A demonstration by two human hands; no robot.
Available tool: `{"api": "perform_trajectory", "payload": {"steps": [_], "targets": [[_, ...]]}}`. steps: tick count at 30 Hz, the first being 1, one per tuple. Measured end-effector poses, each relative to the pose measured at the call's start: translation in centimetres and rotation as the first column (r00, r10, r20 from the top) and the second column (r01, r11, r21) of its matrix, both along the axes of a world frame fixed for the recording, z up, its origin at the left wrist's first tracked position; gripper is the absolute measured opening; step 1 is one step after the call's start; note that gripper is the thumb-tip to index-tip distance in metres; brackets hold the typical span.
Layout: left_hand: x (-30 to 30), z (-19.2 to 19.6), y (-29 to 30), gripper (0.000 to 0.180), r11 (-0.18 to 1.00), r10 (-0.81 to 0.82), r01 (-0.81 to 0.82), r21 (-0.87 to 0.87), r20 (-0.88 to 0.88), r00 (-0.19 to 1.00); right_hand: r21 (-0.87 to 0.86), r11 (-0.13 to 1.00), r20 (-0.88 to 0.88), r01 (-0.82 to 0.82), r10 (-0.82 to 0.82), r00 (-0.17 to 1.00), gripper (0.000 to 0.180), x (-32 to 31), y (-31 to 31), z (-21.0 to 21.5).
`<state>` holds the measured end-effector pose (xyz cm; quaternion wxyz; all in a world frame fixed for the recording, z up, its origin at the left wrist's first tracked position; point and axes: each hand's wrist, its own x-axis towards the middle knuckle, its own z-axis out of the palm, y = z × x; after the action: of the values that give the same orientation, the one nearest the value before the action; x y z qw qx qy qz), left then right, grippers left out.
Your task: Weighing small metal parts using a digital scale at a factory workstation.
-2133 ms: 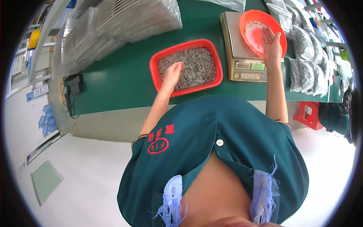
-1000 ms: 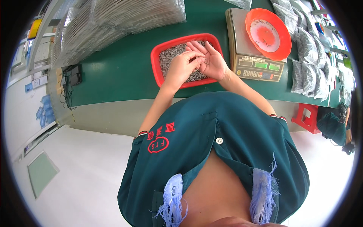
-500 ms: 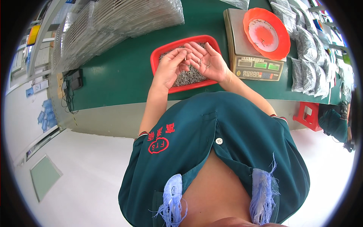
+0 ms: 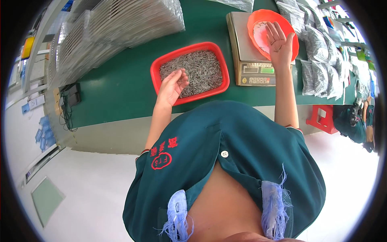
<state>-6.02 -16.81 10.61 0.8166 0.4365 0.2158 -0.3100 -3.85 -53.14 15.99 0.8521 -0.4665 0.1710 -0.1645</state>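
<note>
Small grey metal pieces (image 4: 197, 70) fill the red tray (image 4: 158, 64) on the green worktop (image 4: 121, 80). We note left hand (image 4: 171, 86) cupped, scooping; right hand (image 4: 279, 42) flat, released over the orange bowl (image 4: 258, 20) on the scale (image 4: 252, 68). We judge portioning underway; topping up to weight is next.

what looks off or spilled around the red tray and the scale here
Nothing stands out. The small metal pieces stay inside the red tray, the orange bowl sits squarely on the scale, and the green tabletop shows no spill.

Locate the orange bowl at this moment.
In the head view the orange bowl sits on the weighing scale at the upper right, just right of the red tray, with the right hand held over it.
</note>
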Motion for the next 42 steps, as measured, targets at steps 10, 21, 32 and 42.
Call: {"api": "perform_trajectory", "payload": {"steps": [10,21,32,42], "targets": [[0.5,3.6,-2.0,0.023,0.969,-0.198,0.155,0.194,0.228,0.953,-0.299,0.947,-0.024,-0.122,0.120,0.992,0.070,0.8,4.2,0.5],[-0.3,7.9,-4.7,0.029,0.835,-0.493,0.266,0.483,0.441,0.750,0.867,0.084,0.328,-0.491,0.646,0.689,0.060,-2.0,17.6,-2.9],[-0.7,8.8,-4.1,0.024,0.836,-0.439,0.170,0.522,0.449,0.778,0.887,0.160,0.250,-0.433,0.624,0.740,0.056,-2.4,17.7,-2.0],[-0.9,8.6,-4.0,0.027,0.877,-0.386,0.184,0.445,0.422,0.820,0.822,0.086,0.419,-0.563,0.579,0.700,0.057,-2.9,17.5,-3.3]]}}
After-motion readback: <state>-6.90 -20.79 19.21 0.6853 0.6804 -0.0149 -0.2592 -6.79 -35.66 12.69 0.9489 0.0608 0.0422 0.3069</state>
